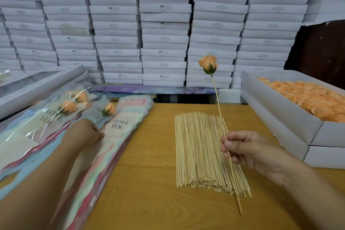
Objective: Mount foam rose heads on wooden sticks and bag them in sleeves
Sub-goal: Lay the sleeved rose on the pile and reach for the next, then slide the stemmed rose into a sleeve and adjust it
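Observation:
My right hand [240, 147] pinches a thin wooden stick [217, 99] near its lower third, over the stick pile. An orange foam rose head [208, 64] with a green base sits on the stick's top, held upright and tilted slightly left. My left hand [85, 133] rests with curled fingers on the stack of "LOVE YOU" sleeves [119, 125] at the left; whether it pinches the top sleeve is unclear. Three bagged roses [68, 107] lie in sleeves beyond that hand. A pile of bare sticks [201, 151] lies on the wooden table [153, 183].
An open white box [280, 110] full of orange rose heads [309, 97] stands at the right on another box. White boxes are stacked wall-high behind the table. A windowed box lid [37, 84] lies at the far left.

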